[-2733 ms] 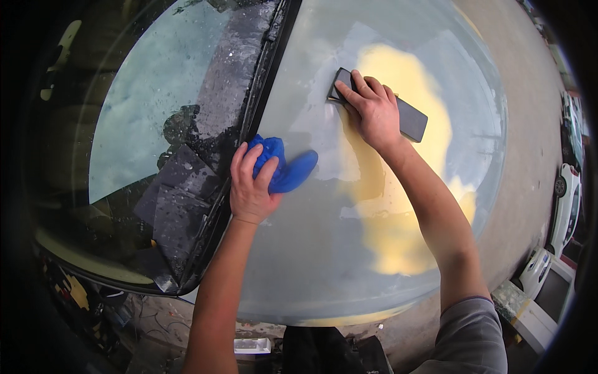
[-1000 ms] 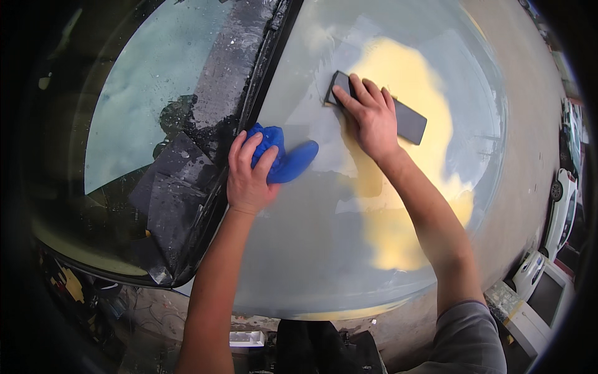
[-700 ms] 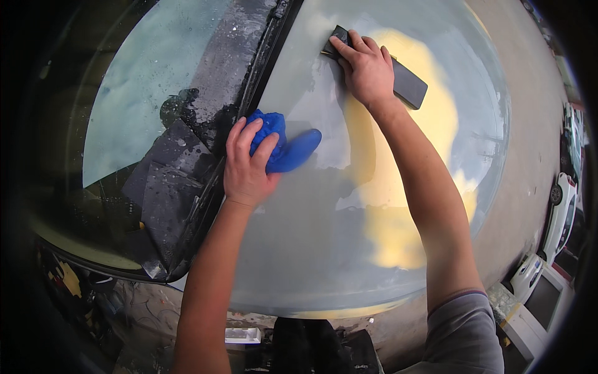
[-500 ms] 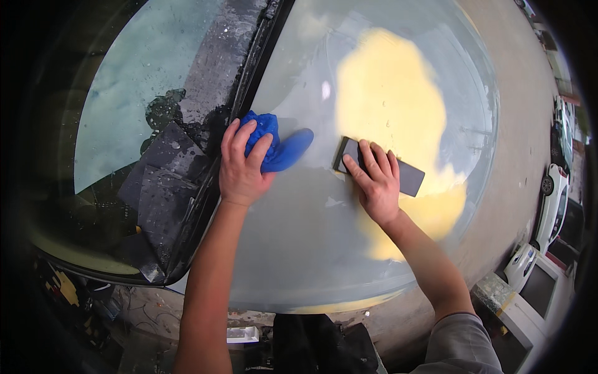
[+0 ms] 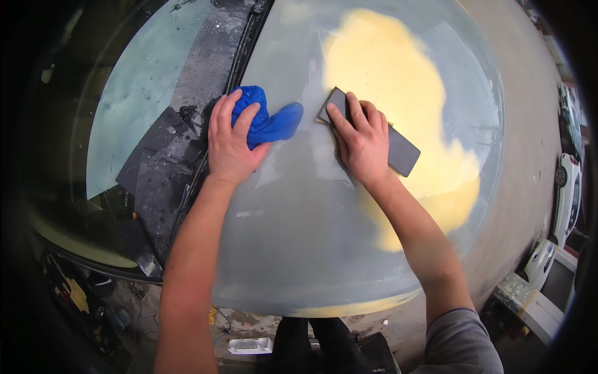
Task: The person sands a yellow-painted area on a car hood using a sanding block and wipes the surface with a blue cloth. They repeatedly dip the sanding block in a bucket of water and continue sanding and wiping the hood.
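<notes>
Right hand (image 5: 364, 146) slid sanding block (image 5: 374, 134) leftward, fingers pressed flat on it, left hand (image 5: 232, 140) fingers clutching blue cloth (image 5: 268, 121)

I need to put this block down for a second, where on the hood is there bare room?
The widest bare patch is the grey panel below both hands, down to its near edge. Another lies on the yellow filler beyond the right hand. It is crowded between the blue cloth under the left hand and the sanding block.
</notes>
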